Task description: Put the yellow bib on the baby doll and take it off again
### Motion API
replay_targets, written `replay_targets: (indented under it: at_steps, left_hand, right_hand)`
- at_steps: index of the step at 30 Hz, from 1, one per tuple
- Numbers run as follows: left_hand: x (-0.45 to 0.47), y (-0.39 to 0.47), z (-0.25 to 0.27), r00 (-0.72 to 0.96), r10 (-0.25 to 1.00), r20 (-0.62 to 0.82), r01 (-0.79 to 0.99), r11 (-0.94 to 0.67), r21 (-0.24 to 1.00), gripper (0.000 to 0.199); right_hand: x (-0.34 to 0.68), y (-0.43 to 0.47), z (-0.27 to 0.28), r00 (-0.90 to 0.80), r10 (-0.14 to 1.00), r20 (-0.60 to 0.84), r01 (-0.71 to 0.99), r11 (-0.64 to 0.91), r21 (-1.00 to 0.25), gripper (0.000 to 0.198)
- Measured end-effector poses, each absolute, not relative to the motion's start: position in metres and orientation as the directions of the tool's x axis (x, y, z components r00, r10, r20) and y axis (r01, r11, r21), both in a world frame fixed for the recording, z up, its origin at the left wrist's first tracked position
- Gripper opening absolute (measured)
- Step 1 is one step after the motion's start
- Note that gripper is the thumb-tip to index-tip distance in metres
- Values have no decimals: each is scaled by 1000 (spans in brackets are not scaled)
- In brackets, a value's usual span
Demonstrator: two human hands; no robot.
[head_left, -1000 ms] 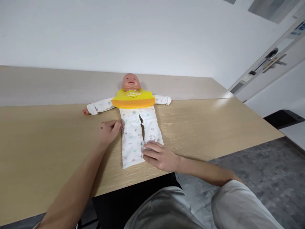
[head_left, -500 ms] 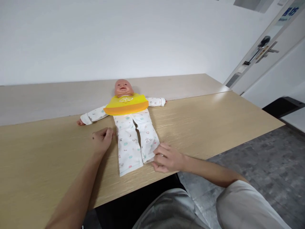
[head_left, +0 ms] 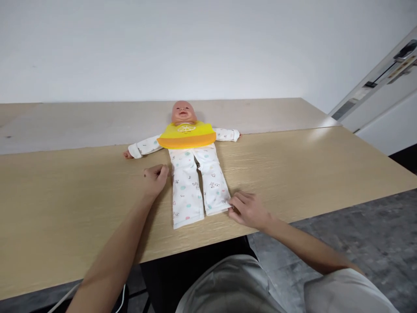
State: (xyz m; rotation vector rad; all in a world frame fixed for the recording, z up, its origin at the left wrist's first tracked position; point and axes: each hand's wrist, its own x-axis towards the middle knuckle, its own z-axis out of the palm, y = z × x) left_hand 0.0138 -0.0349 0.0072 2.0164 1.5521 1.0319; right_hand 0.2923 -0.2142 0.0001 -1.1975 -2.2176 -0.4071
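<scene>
A baby doll lies on its back on the table, arms spread and head toward the wall. It wears a yellow bib with an orange lower pocket, a white printed top and white printed trousers. My right hand is closed in a pinch at the outer corner of the right-hand trouser hem. Beside the other trouser leg, near its upper part, my left hand is curled closed; what its fingers hold, if anything, is hidden. Both trouser legs lie flat, slightly apart.
The wooden table has its front edge close to my body. A paler panel runs along its back, against a white wall. A door with a handle stands at the right. A white cable hangs below the table.
The view has shifted, so the doll and both hands appear farther right and slightly higher. My right fingertips have closed at the trouser hem corner. My left hand stays curled beside the trousers.
</scene>
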Motion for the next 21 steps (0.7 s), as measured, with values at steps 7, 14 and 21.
replay_targets:
  at_steps: [7,14,21]
  left_hand:
    - [15,-37,11,140,945,294,667,-310,678,31]
    - [14,-35,8,159,940,301,644,-330,690,31]
    - [16,-36,9,159,935,316,648,-340,681,33]
  right_hand:
    - [292,-217,1,-485,597,638,795,605,39,12]
    - [291,-217,5,-504,587,634,780,625,41,12]
    - [295,-215,3,-506,596,624,747,665,-30,10]
